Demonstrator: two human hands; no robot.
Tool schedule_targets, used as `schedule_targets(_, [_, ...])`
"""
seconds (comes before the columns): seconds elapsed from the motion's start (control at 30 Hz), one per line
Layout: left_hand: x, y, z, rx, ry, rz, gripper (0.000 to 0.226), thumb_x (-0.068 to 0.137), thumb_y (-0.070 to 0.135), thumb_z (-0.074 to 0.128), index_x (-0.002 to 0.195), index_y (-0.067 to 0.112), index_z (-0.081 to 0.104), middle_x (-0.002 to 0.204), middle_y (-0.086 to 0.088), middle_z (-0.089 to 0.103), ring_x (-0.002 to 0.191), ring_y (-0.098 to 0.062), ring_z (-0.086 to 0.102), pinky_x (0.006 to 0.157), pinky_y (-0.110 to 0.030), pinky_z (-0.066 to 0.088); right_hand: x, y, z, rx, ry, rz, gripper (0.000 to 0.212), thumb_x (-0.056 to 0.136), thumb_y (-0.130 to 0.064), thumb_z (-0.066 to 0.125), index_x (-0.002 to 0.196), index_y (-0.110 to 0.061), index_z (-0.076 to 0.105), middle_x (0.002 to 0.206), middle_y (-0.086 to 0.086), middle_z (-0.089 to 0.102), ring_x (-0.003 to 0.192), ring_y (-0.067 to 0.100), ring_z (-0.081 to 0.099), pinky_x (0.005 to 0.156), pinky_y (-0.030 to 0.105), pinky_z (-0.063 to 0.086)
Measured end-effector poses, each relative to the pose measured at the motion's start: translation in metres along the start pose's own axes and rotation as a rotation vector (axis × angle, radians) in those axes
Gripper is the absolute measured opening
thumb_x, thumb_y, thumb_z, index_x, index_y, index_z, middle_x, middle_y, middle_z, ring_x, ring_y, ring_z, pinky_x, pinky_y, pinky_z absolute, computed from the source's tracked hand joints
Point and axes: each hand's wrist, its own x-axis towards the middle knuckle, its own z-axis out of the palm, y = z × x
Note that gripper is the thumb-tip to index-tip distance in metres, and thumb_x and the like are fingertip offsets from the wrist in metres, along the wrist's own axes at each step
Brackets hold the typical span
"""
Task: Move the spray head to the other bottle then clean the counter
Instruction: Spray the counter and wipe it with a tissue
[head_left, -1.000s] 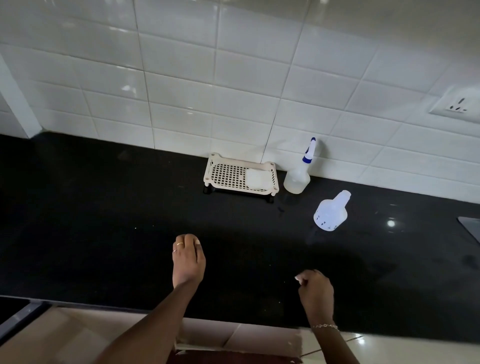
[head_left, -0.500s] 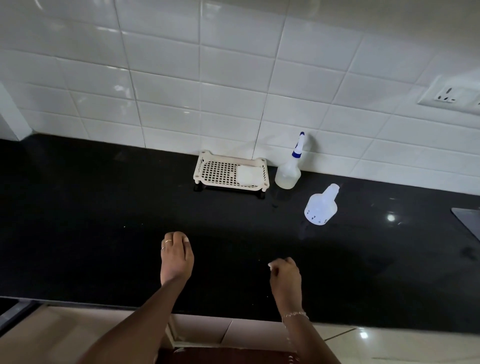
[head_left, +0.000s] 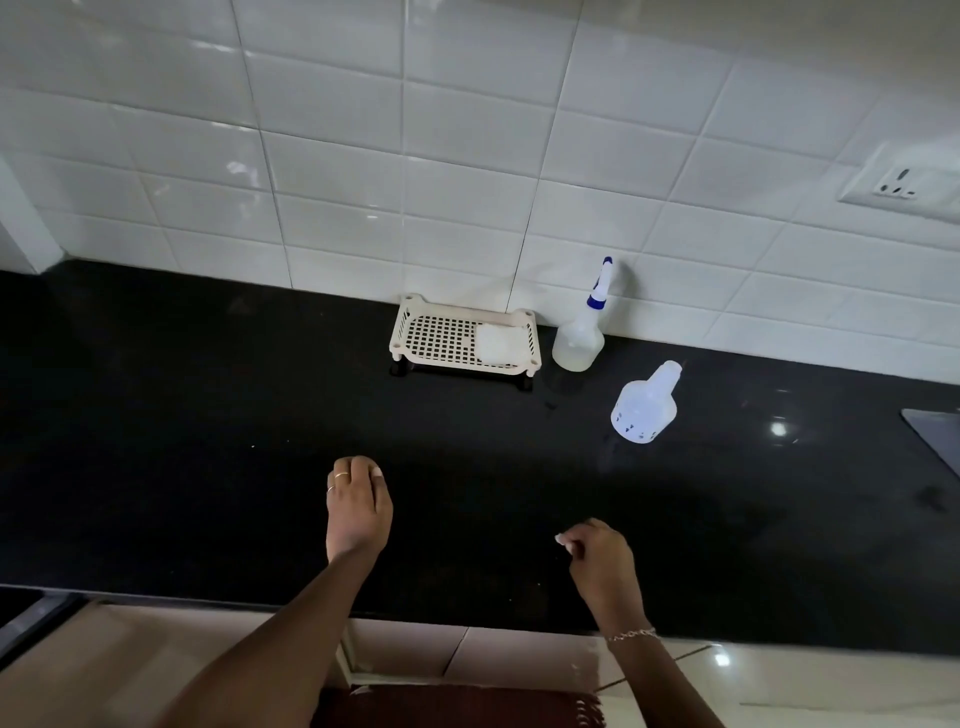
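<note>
A clear bottle (head_left: 577, 343) stands against the tiled wall with a white and blue spray head (head_left: 600, 283) on it. A second, headless bottle (head_left: 645, 405) stands on the black counter (head_left: 208, 415) in front of it, to the right. My left hand (head_left: 357, 506) hovers over the counter's front middle, fingers curled with nothing in them. My right hand (head_left: 600, 564) is to its right near the front edge, fingers also curled, holding nothing that I can see. Both hands are well short of the bottles.
A cream perforated rack (head_left: 462, 336) with a white sponge or cloth (head_left: 500, 343) in it stands left of the bottles by the wall. A grey object's corner (head_left: 935, 431) shows at the right edge. A wall socket (head_left: 901, 187) sits upper right.
The view has shifted slightly. My right hand has drifted left, nearer the left hand. Bottles and rack have not moved on the counter.
</note>
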Motion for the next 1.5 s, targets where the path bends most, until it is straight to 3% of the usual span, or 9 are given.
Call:
schedule_targets(0.27, [0.002,-0.005,0.004,0.013,-0.002,0.002,0.015,0.097,0.015,0.042,0.106,0.01,0.053,0.114,-0.012,0.049,0.102,-0.025,0.047,0.087,-0.041,0.048,-0.038,-0.023,0.015,-0.033,-0.053,-0.044,0.025,0.088,-0.011,0.061,0.109,-0.02,0.067,0.111,-0.006,0.061,0.094,0.004,0.06,0.08,0.016,0.051])
schedule_targets(0.43, [0.002,-0.008,0.005,0.014,-0.015,0.021,0.015,0.097,0.015,0.042,0.105,0.01,0.054,0.113,-0.012,0.05,0.103,-0.026,0.046,0.088,-0.041,0.045,-0.064,-0.033,0.035,0.032,-0.125,-0.079,0.026,0.084,-0.02,0.068,0.11,-0.021,0.068,0.107,-0.011,0.059,0.081,-0.005,0.053,0.065,-0.002,0.036])
schedule_targets(0.63, [0.001,-0.01,0.006,0.009,-0.033,0.025,0.015,0.097,0.017,0.042,0.105,0.012,0.053,0.113,-0.011,0.05,0.105,-0.026,0.047,0.087,-0.04,0.045,-0.06,-0.05,0.04,0.11,0.107,0.145,0.018,0.086,-0.007,0.061,0.097,-0.016,0.073,0.102,0.0,0.065,0.085,0.01,0.063,0.074,0.019,0.051])
schedule_targets(0.77, [0.002,-0.013,0.005,0.006,-0.034,0.043,0.014,0.097,0.016,0.043,0.104,0.012,0.054,0.111,-0.01,0.051,0.102,-0.024,0.046,0.087,-0.038,0.044,-0.055,-0.068,0.046,0.118,0.219,0.256,0.02,0.09,-0.01,0.057,0.104,-0.014,0.071,0.107,0.006,0.064,0.089,0.016,0.062,0.074,0.021,0.048])
schedule_targets(0.93, [0.004,-0.016,0.008,-0.002,-0.041,0.047,0.014,0.096,0.016,0.043,0.103,0.013,0.054,0.112,-0.01,0.051,0.103,-0.025,0.045,0.087,-0.038,0.042,-0.055,-0.102,0.066,0.08,0.047,0.008,0.029,0.092,-0.009,0.052,0.115,-0.018,0.067,0.114,-0.003,0.059,0.1,0.009,0.059,0.076,0.003,0.036])
schedule_targets(1.07, [0.004,-0.018,0.007,-0.023,-0.039,0.047,0.014,0.096,0.017,0.042,0.104,0.014,0.054,0.111,-0.01,0.051,0.101,-0.022,0.044,0.086,-0.036,0.04,-0.067,-0.106,0.072,0.057,-0.047,-0.129,0.034,0.087,0.001,0.051,0.108,-0.018,0.07,0.111,-0.005,0.063,0.103,0.008,0.059,0.081,0.01,0.041])
schedule_targets(1.2, [0.004,-0.017,0.005,-0.037,-0.056,0.044,0.015,0.096,0.016,0.042,0.105,0.012,0.053,0.113,-0.011,0.05,0.104,-0.027,0.046,0.089,-0.04,0.042,-0.068,-0.059,0.038,0.005,0.051,-0.001,0.034,0.084,0.006,0.053,0.105,-0.014,0.07,0.108,0.0,0.065,0.101,0.013,0.06,0.088,0.024,0.049])
schedule_targets(1.33, [0.004,-0.018,0.005,-0.077,-0.048,0.034,0.014,0.096,0.016,0.043,0.104,0.013,0.054,0.113,-0.01,0.049,0.104,-0.026,0.046,0.089,-0.041,0.044,-0.073,-0.019,0.016,-0.015,0.2,0.207,0.025,0.085,0.002,0.057,0.102,-0.01,0.07,0.104,0.008,0.068,0.086,0.015,0.064,0.077,0.028,0.055])
schedule_targets(1.5, [0.004,-0.02,0.005,-0.137,-0.046,-0.001,0.014,0.094,0.023,0.053,0.105,0.014,0.053,0.112,-0.005,0.047,0.104,-0.02,0.045,0.084,-0.035,0.046,-0.072,-0.057,0.044,-0.053,0.033,0.083,0.027,0.093,-0.014,0.05,0.114,-0.025,0.064,0.115,-0.004,0.061,0.099,0.008,0.06,0.084,0.016,0.046])
